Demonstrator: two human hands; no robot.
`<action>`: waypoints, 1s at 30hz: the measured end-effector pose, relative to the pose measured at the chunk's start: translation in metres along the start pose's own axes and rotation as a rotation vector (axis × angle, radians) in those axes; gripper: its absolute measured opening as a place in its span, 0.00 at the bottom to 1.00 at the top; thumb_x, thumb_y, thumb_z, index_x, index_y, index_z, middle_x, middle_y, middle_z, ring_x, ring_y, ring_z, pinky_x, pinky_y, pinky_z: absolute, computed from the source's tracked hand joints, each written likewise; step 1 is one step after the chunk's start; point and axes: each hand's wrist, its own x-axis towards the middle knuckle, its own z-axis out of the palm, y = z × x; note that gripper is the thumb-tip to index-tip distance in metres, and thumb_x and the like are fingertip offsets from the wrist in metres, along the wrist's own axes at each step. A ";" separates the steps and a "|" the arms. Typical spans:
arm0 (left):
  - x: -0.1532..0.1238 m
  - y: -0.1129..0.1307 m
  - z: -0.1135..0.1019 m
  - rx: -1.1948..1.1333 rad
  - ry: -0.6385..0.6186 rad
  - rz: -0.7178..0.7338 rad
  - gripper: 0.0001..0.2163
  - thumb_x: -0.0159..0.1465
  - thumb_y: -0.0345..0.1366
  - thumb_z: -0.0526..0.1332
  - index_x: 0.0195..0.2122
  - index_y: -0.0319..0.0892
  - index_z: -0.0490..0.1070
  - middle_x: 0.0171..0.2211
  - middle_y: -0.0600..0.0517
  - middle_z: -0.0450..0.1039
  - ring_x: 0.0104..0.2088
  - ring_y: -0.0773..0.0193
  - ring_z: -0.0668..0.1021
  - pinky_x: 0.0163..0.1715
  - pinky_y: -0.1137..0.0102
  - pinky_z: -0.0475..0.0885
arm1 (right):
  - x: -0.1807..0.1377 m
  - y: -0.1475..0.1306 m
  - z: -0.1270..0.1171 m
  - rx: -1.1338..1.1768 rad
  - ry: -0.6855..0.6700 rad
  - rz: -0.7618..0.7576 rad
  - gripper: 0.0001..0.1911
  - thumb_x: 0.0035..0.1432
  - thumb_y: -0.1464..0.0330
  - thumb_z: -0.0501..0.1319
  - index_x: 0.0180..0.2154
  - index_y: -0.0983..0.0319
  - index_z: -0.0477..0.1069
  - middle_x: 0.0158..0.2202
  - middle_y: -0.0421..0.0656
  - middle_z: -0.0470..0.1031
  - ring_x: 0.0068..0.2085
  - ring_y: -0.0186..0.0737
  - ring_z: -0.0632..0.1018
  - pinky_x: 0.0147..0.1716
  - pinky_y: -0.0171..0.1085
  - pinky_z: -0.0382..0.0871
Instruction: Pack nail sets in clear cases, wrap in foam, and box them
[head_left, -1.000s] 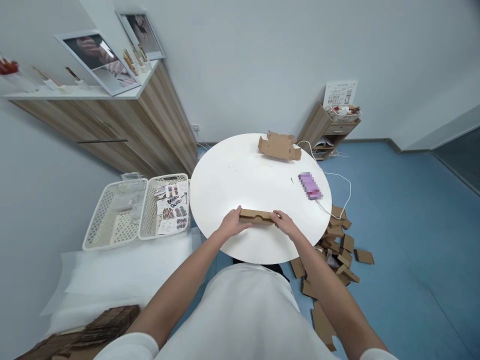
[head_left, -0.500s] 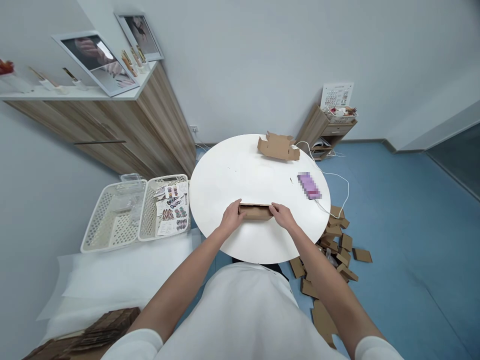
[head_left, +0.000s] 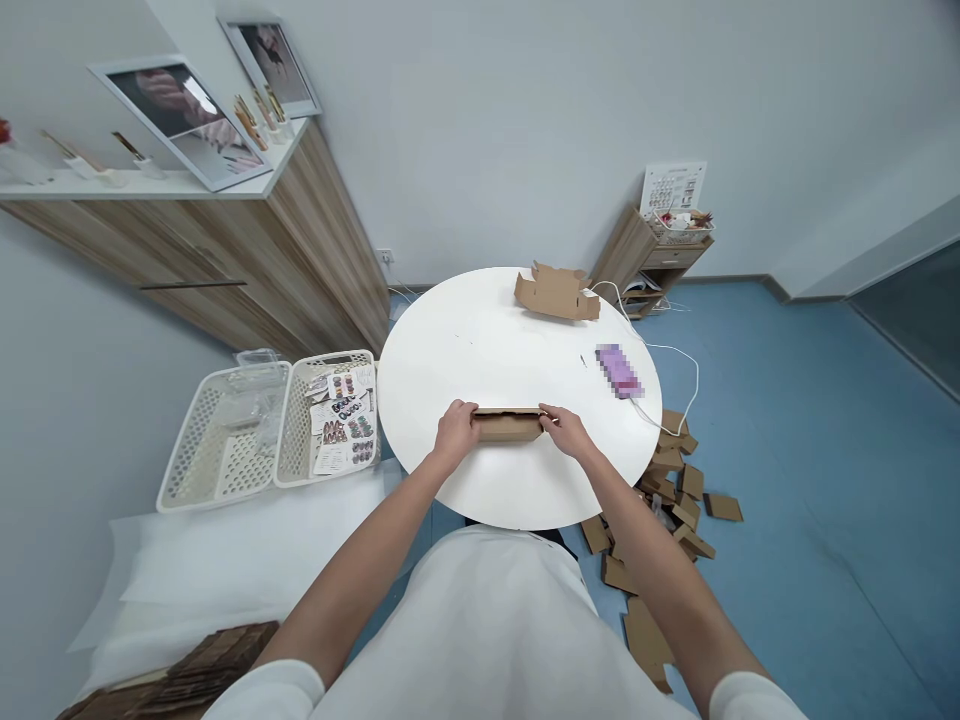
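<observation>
"Brown oblong cardboard box: how far along?"
"Walls look folded up; the dark gap along its top suggests closing remains."
"Hands?"
"Left hand and right hand grip opposite ends, fingers curled, over the white rounded table. Beyond, a spread-open brown cardboard blank looks unassembled."

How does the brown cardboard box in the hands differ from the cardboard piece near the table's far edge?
The narrow brown cardboard box is folded into shape; the wider brown cardboard piece lies spread open. Left hand and right hand hold the box; neither touches the piece. Both are brown cardboard.
</observation>
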 end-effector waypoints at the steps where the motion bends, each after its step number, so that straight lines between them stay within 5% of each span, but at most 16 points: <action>1: 0.000 0.001 0.000 0.017 -0.003 -0.017 0.14 0.52 0.27 0.53 0.40 0.42 0.68 0.35 0.49 0.66 0.36 0.61 0.72 0.32 0.70 0.66 | 0.000 -0.001 0.001 -0.007 0.003 -0.003 0.22 0.54 0.65 0.51 0.51 0.59 0.63 0.47 0.42 0.70 0.42 0.36 0.72 0.42 0.35 0.65; 11: 0.002 -0.013 -0.010 -0.108 -0.173 0.017 0.14 0.54 0.33 0.57 0.42 0.44 0.68 0.35 0.51 0.65 0.31 0.64 0.72 0.35 0.69 0.66 | 0.000 -0.013 -0.001 -0.172 0.016 -0.084 0.22 0.53 0.70 0.50 0.51 0.56 0.63 0.32 0.40 0.73 0.35 0.37 0.72 0.36 0.35 0.64; 19: 0.003 -0.023 -0.014 -0.182 -0.268 0.182 0.21 0.49 0.32 0.62 0.46 0.43 0.65 0.44 0.49 0.62 0.30 0.67 0.72 0.36 0.69 0.68 | 0.010 -0.004 -0.013 -0.131 -0.089 -0.190 0.19 0.52 0.72 0.53 0.47 0.57 0.67 0.38 0.42 0.71 0.38 0.37 0.72 0.41 0.38 0.65; 25: 0.004 -0.019 -0.014 -0.136 -0.276 0.158 0.16 0.51 0.30 0.59 0.43 0.42 0.67 0.40 0.48 0.69 0.35 0.60 0.73 0.38 0.66 0.67 | 0.016 0.008 -0.016 0.091 -0.210 -0.142 0.19 0.47 0.76 0.58 0.44 0.58 0.69 0.44 0.43 0.71 0.41 0.39 0.75 0.40 0.38 0.69; 30: 0.006 -0.019 -0.014 -0.136 -0.279 0.122 0.17 0.51 0.29 0.59 0.43 0.43 0.67 0.39 0.49 0.71 0.36 0.59 0.74 0.38 0.66 0.67 | 0.014 0.009 -0.014 0.118 -0.184 -0.173 0.19 0.46 0.77 0.60 0.41 0.58 0.70 0.43 0.42 0.73 0.42 0.39 0.75 0.43 0.40 0.69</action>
